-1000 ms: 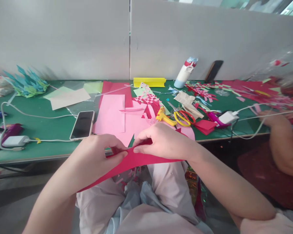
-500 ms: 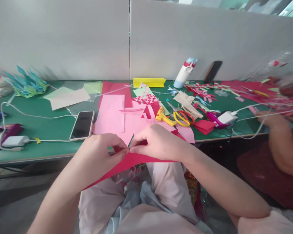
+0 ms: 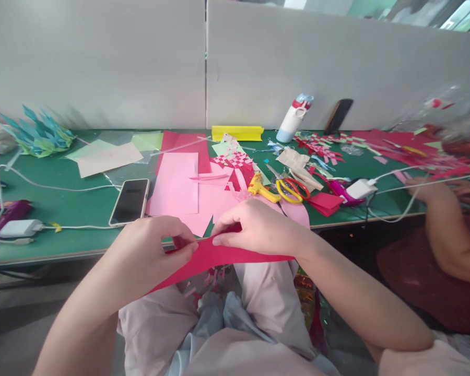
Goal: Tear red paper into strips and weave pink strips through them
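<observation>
Head view showed us pale trousers (image 3: 152, 318) nearest, with red paper (image 3: 219, 253) held over the lap, in front of the near edge of the green desk (image 3: 82, 209). With our left hand (image 3: 160, 243) we pinched its upper edge between thumb and fingers; with our right hand (image 3: 250, 227) we pinched that same edge just beside, a small gap between the two thumbs. We could not tell whether the paper touched the desk.

Along the near edge, to the left, we saw a white charger (image 3: 21, 227) and a phone (image 3: 130, 202) lying face up. Near the right end, a co-worker's forearm (image 3: 446, 219) rested at the edge. Past our hands lay pink sheets (image 3: 176, 183), then a yellow glue gun (image 3: 264, 190) just beside yellow-handled scissors (image 3: 290, 193), with folded red pieces (image 3: 326, 203) to their right.

Farther back we saw checkered woven paper (image 3: 237, 161). By the far edge stood a white and blue bottle (image 3: 293, 121), right of a yellow strip (image 3: 237, 133); toward the far left corner sat blue-green paper leaves (image 3: 39, 134). Behind everything rose a grey partition (image 3: 102, 62).
</observation>
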Action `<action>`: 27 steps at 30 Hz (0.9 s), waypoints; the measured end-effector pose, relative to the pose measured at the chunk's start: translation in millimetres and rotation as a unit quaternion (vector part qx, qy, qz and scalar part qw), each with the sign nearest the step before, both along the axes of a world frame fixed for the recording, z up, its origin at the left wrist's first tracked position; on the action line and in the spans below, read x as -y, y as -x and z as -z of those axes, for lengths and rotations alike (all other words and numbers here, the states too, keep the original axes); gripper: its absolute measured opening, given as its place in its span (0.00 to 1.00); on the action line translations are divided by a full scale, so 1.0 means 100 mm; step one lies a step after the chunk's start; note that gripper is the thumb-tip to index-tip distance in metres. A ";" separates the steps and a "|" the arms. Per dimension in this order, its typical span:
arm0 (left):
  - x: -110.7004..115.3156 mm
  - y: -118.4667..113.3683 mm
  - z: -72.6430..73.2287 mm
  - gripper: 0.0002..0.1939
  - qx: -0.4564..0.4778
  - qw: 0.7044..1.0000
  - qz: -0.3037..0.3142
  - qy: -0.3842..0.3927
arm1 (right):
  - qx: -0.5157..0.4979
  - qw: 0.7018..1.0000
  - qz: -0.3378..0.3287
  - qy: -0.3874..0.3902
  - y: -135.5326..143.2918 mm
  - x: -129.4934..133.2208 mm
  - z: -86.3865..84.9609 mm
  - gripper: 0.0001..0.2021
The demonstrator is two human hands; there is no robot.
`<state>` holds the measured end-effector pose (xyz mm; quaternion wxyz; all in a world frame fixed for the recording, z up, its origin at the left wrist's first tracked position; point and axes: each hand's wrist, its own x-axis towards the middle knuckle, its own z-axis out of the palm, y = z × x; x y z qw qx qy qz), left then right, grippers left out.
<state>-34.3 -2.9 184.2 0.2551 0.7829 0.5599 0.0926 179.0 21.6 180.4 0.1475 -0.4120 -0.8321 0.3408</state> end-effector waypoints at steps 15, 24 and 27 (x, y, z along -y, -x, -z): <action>0.01 -0.07 -0.02 0.10 0.018 1.000 0.019 -0.005 | 0.001 1.000 -0.018 0.003 0.04 0.01 0.03 0.06; 0.04 -0.02 -0.06 0.10 -0.007 1.000 -0.004 0.006 | -0.015 1.000 0.002 0.004 -0.03 0.01 0.02 0.06; 0.04 -0.05 -0.08 0.10 -0.018 1.000 0.002 0.012 | -0.011 1.000 0.004 0.002 0.00 0.02 0.00 0.06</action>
